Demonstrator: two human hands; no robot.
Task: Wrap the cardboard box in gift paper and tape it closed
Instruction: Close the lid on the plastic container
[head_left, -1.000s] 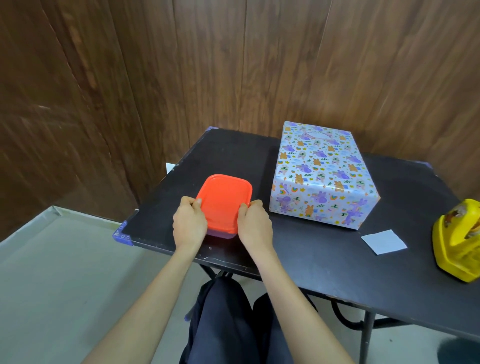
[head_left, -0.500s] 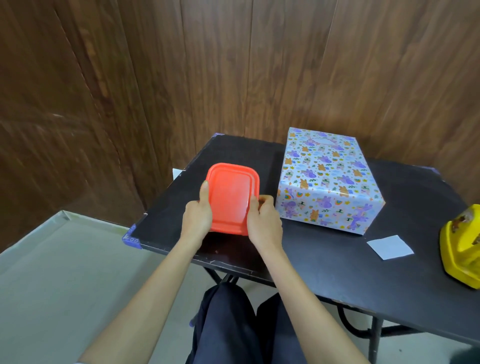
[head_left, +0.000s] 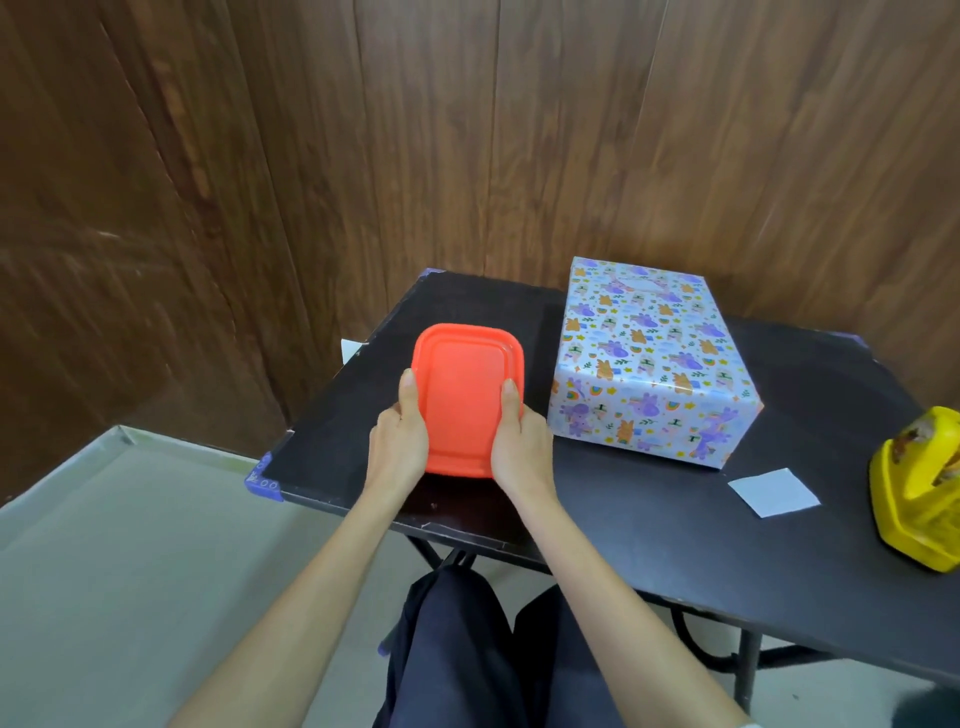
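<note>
Cardboard box (head_left: 649, 358) sat on the desk (head_left: 649, 540), gift paper covering every face shown, with no loose flap visible. Tape was too fine to make out, and the far end and underside were hidden. Wrapping was judged done or nearly so; at most a seam check was left. Just left of the box, an orange container (head_left: 462, 400) was tilted toward the camera, the left grip (head_left: 397, 441) curled on its left edge and the right grip (head_left: 519, 441) on its right edge. Neither grip touched the box. Right of the box lay a white paper scrap (head_left: 774, 491), near the front corner. A yellow tape dispenser (head_left: 919, 493) stood farther right, untouched.
</note>
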